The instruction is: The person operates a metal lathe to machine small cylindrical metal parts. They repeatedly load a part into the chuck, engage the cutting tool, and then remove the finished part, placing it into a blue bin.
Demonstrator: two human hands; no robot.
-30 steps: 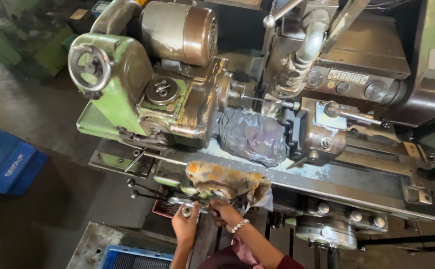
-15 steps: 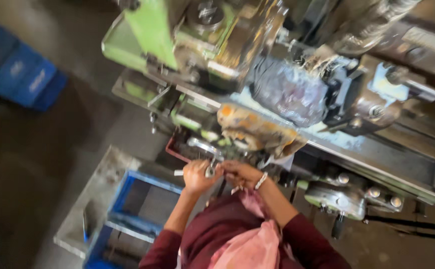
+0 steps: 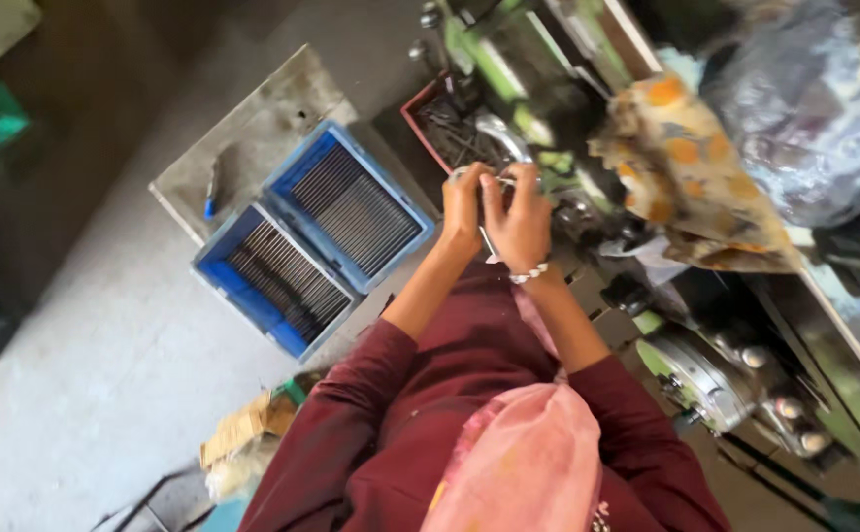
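Both my hands meet in front of my chest, close to the green machine (image 3: 509,79). My left hand (image 3: 463,209) and my right hand (image 3: 521,225) are closed together on a small bunch of thin metal rods (image 3: 477,177), whose shiny ends show above my fingers. A bead bracelet sits on my right wrist. Just behind my hands is a red tray (image 3: 428,113) holding more dark rods. Dark red sleeves cover my arms, and a pink cloth hangs at my chest.
Two blue trays (image 3: 297,167) (image 3: 215,276) filled with thin rods lie on a grey platform (image 3: 253,118) to my left, with a blue pen (image 3: 211,192) beside them. A stained orange cloth (image 3: 686,177) and a plastic-wrapped bundle (image 3: 804,108) rest on the machine. Bare concrete floor lies at left.
The view has tilted down and to the left, bringing the blue trays into sight. My hands stay together at the machine's front, held closer to my chest.
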